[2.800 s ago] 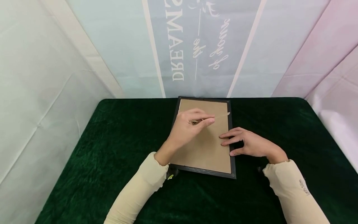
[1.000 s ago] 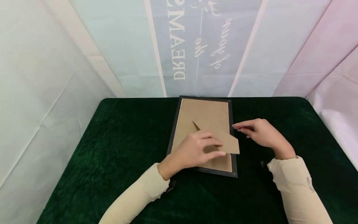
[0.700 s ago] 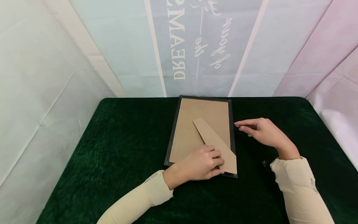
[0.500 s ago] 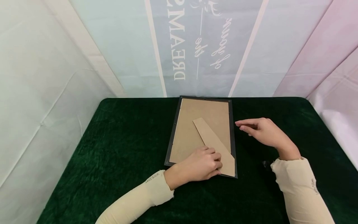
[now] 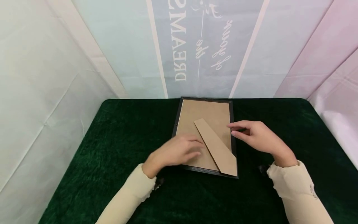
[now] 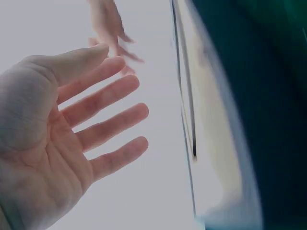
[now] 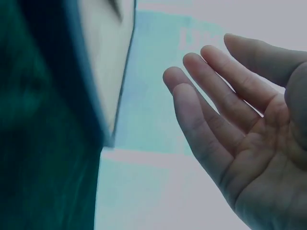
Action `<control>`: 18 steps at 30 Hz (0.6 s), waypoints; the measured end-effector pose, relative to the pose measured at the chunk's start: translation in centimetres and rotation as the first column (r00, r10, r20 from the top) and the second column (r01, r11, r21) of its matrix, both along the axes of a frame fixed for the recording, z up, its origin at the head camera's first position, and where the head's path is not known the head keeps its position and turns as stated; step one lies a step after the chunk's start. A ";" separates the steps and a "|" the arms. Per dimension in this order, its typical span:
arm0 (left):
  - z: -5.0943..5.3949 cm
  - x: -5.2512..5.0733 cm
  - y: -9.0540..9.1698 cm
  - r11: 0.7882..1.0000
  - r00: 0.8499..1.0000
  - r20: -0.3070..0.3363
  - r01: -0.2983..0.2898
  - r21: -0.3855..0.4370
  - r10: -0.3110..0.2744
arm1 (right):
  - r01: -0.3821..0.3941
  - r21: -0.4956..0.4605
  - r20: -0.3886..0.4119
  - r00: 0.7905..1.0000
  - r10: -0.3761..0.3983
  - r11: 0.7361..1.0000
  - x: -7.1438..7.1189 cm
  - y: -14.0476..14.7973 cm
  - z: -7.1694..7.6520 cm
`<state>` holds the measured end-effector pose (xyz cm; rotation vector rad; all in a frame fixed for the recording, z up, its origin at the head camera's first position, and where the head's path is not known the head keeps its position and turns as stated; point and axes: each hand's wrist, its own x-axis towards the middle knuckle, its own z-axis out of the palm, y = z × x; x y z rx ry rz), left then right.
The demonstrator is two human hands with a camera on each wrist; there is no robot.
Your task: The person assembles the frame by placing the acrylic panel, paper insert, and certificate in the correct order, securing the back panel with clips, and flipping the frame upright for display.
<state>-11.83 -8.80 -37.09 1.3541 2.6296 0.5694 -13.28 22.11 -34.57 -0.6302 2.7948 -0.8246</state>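
Head view: left hand [image 5: 176,151] seemingly overhangs frame [image 5: 216,115].

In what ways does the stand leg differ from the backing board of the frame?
The stand leg is narrow and tapered; the backing board is broad and rectangular. The stand leg slants, overlapping the near border of the black frame; the backing board lies within it. Both are tan.

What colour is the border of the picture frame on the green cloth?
The picture frame's border is black or nearly so; the head view shows it best.
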 end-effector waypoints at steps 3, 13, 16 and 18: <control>-0.4 -0.8 -2.4 0.986 0.987 0.006 -0.163 0.027 0.163 | -0.066 -0.011 0.007 0.998 0.066 0.998 1.2 -2.7 -0.3; -3.2 -1.7 -5.4 0.900 0.873 0.250 -0.436 0.019 0.418 | -0.232 0.177 -0.047 0.969 0.244 0.957 5.0 -12.0 -3.7; -3.5 -1.7 -6.0 0.897 0.860 0.284 -0.442 0.003 0.423 | -0.195 0.202 -0.094 0.972 0.217 0.960 5.1 -13.1 -4.4; -3.6 -1.6 -6.3 0.900 0.860 0.292 -0.436 -0.004 0.418 | -0.175 0.209 -0.120 0.972 0.203 0.962 5.1 -13.5 -4.6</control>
